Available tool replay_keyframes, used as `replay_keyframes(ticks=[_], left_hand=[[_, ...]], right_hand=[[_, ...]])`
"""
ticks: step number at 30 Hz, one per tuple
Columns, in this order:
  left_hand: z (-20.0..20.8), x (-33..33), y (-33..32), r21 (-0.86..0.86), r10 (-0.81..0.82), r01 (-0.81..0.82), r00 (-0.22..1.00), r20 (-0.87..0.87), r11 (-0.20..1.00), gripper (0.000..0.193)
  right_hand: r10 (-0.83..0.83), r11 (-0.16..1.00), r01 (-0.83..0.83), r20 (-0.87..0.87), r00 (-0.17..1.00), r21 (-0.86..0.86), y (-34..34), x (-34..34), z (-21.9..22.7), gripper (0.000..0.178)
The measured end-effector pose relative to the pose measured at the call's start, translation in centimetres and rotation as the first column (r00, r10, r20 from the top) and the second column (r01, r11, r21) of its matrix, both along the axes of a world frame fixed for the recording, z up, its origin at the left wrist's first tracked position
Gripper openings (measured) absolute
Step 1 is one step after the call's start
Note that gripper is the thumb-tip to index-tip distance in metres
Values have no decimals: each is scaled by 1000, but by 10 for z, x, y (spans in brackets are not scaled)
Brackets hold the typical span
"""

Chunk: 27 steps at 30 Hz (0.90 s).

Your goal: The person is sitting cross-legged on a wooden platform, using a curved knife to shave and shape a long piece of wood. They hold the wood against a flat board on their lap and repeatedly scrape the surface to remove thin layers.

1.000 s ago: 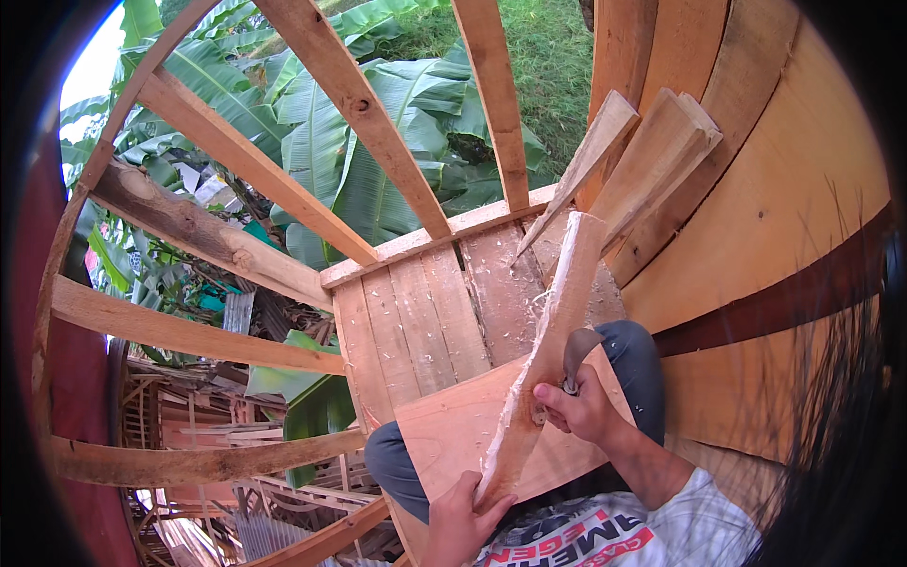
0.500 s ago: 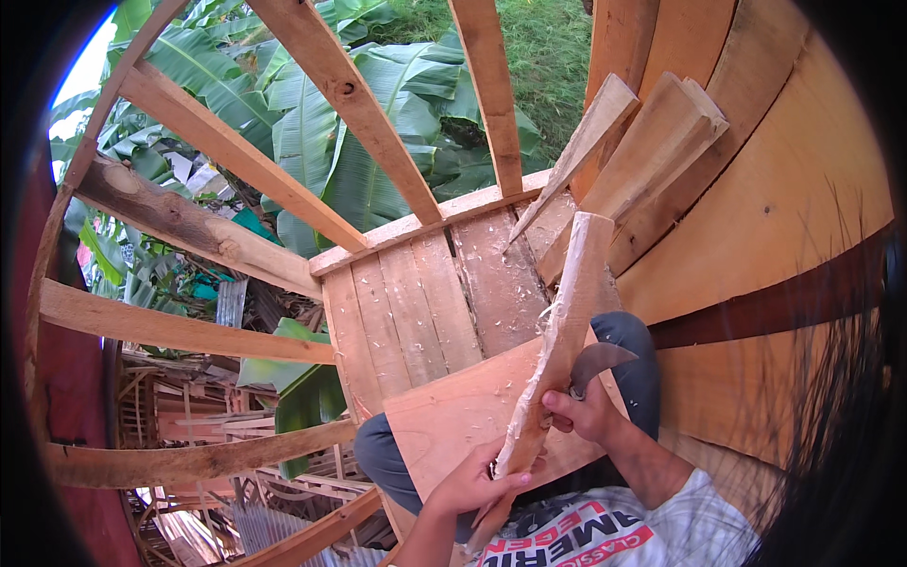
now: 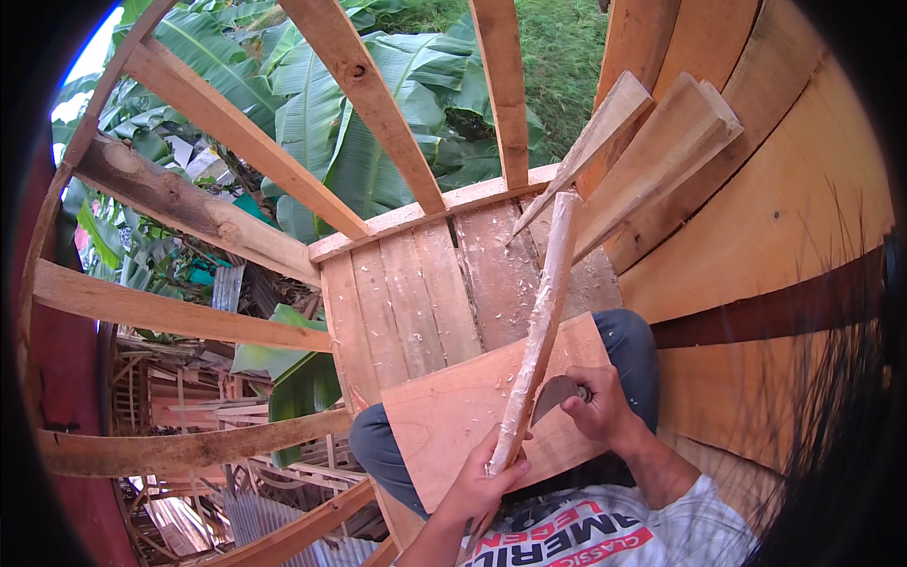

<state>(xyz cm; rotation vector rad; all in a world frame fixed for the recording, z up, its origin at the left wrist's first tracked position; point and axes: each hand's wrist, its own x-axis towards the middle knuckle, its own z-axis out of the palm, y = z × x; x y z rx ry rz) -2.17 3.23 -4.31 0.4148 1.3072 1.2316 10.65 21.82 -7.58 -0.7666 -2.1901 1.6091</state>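
Note:
A long, rough-shaved wooden stick point(image 3: 542, 321) slants up and away from me across my lap. My left hand point(image 3: 484, 480) is closed round its near end. In my right hand point(image 3: 607, 408) is a knife with a short, broad curved blade point(image 3: 556, 397), which points left and sits close beside the stick's right side. Whether the blade touches the wood I cannot tell. Under both lies a flat wooden board point(image 3: 444, 406) resting across my knees, with a few pale shavings on it.
Shavings lie scattered on the plank floor point(image 3: 416, 293) ahead. Two rough wood pieces point(image 3: 657, 161) lean at the far right against a plank wall point(image 3: 756, 227). Spaced wooden bars point(image 3: 359, 94) stand ahead and left, with banana leaves point(image 3: 331, 142) beyond them.
The stick has turned, showing a narrower side, and its far end has shifted slightly left. My right hand has swung the knife blade from pointing up-right to pointing left.

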Motion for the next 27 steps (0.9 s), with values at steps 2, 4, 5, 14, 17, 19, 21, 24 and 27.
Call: replay_keyframes(ticks=[2,4,5,14,17,19,21,24,27], left_hand=[[3,4,2,14,8,-7,998,-57,1000,34],[3,9,4,-7,18,-19,992,-121,1000,32],[4,11,4,-32,23,-29,988,-156,999,31],[6,25,1,-85,-64,31,907,-416,996,35],[1,30,-5,-118,-116,78,923,-366,990,35],[2,37,-6,-114,-138,105,931,-339,988,32],[9,43,-3,-73,-131,113,927,-350,991,26],[11,42,-4,-119,-135,102,938,-318,988,25],[3,24,-10,-153,21,-46,987,-162,987,30]], right_hand=[[-25,991,21,30,999,130,1,-3,6,56],[-47,965,32,50,998,259,5,-3,7,59],[-56,945,34,57,997,326,9,-2,7,61],[-140,782,149,-62,988,605,33,6,4,72],[-255,814,287,-133,958,505,49,9,-10,75],[-399,831,442,-193,897,337,66,8,-9,76],[-545,789,585,-228,807,185,92,15,-15,75],[-564,790,600,-236,791,125,106,29,-24,72],[-403,890,434,-207,891,139,76,15,3,72]])
